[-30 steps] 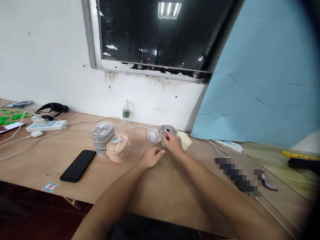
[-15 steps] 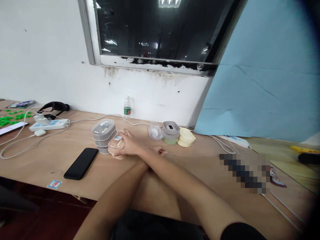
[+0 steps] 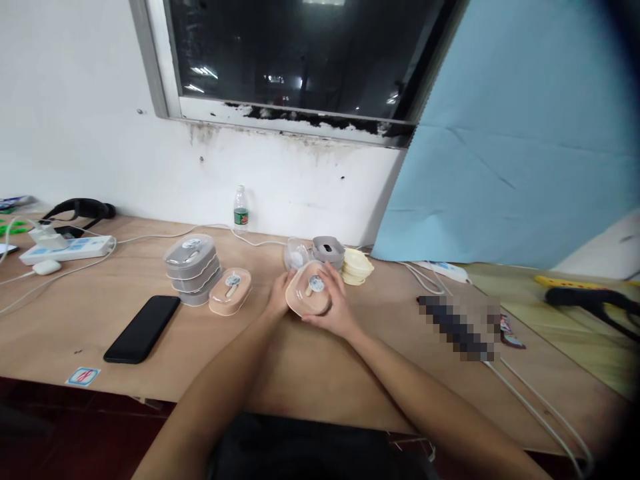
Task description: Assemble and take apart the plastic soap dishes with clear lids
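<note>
A peach-coloured food container with a clear lid and a round label is tilted toward me, above the middle of the table. My right hand grips its right side, fingers over the top edge and thumb below. My left hand is closed against its left edge, its fingertips partly hidden behind it. A second peach container rests on the table to the left, beside a stack of grey containers. Behind the held one are a clear lid, grey containers and stacked pale yellow pieces.
A black phone lies at front left. A white power strip with cables and a black headset-like object are farther left. A plastic bottle stands by the wall. A blurred dark item and cables lie right.
My right hand has come back from beside the grey stack to the middle, with a peach container in it. My arms have uncrossed. Another peach container stays by the stack. The view has shifted right.
</note>
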A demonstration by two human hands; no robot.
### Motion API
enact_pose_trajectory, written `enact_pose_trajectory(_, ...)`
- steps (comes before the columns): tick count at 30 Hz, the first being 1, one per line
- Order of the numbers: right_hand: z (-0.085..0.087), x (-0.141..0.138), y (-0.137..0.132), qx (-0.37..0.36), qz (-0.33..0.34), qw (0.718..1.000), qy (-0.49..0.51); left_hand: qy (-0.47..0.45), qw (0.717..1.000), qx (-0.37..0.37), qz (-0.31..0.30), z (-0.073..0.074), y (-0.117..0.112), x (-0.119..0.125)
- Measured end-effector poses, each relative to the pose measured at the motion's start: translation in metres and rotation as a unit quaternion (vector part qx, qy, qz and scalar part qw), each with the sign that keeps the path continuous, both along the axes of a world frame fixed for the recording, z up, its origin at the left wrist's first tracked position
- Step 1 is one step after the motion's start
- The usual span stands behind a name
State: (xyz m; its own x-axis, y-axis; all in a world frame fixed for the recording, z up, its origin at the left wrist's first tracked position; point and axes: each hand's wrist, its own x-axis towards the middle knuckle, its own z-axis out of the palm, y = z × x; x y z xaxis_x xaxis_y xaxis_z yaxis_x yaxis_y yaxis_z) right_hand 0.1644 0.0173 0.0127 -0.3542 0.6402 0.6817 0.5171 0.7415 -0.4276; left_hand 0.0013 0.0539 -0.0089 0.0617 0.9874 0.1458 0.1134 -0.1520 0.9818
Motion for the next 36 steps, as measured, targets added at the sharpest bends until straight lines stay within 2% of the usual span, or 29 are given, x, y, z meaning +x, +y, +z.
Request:
enact_pose_trajectory(4, -0.018, 0.033, 0.007, -0.06, -0.018, 0.997, -0.037, -0.036, 0.998, 0.044, 0.037, 0.002, -0.005, -0.005)
enact_pose_trajectory(6, -0.02, 0.036, 0.012, -0.076, -0.023, 0.996, -0.043, -0.015, 0.995, 0.101, 0.011, 0.002, -0.009, -0.001)
enact_pose_trajectory(10, -0.023, 0.036, 0.02, -0.119, -0.022, 0.992, -0.046, 0.117, 0.975, 0.175, -0.076, 0.0, -0.021, 0.002)
enact_pose_trajectory(15, -0.031, 0.045, 0.022, -0.164, -0.025, 0.984, -0.059, 0.226, 0.951, 0.179, -0.111, 0.002, -0.025, -0.001)
enact_pose_trajectory(20, -0.031, 0.047, 0.019, -0.189, -0.032, 0.98, -0.061, 0.232, 0.954, 0.162, -0.104, 0.007, -0.024, 0.0)
enact_pose_trajectory(22, -0.03, 0.045, 0.019, -0.193, -0.038, 0.979, -0.056, 0.223, 0.96, 0.149, -0.079, 0.01, -0.024, -0.001)
enact_pose_trajectory(25, -0.029, 0.044, 0.02, -0.192, -0.053, 0.979, -0.041, 0.196, 0.972, 0.128, -0.001, 0.011, -0.022, -0.004)
enact_pose_trajectory(29, -0.03, 0.047, 0.022, -0.197, -0.062, 0.977, -0.046, 0.057, 0.982, 0.129, 0.127, 0.009, -0.01, -0.011)
enact_pose_trajectory(32, -0.032, 0.048, 0.022, -0.198, -0.05, 0.977, -0.06, -0.076, 0.964, 0.161, 0.198, 0.007, 0.003, -0.012)
enact_pose_trajectory(34, -0.033, 0.048, 0.022, -0.195, -0.044, 0.978, -0.065, -0.135, 0.952, 0.166, 0.219, 0.007, 0.01, -0.01)
enact_pose_trajectory(36, -0.034, 0.047, 0.022, -0.187, -0.04, 0.979, -0.068, -0.187, 0.947, 0.137, 0.224, 0.01, 0.014, -0.004)
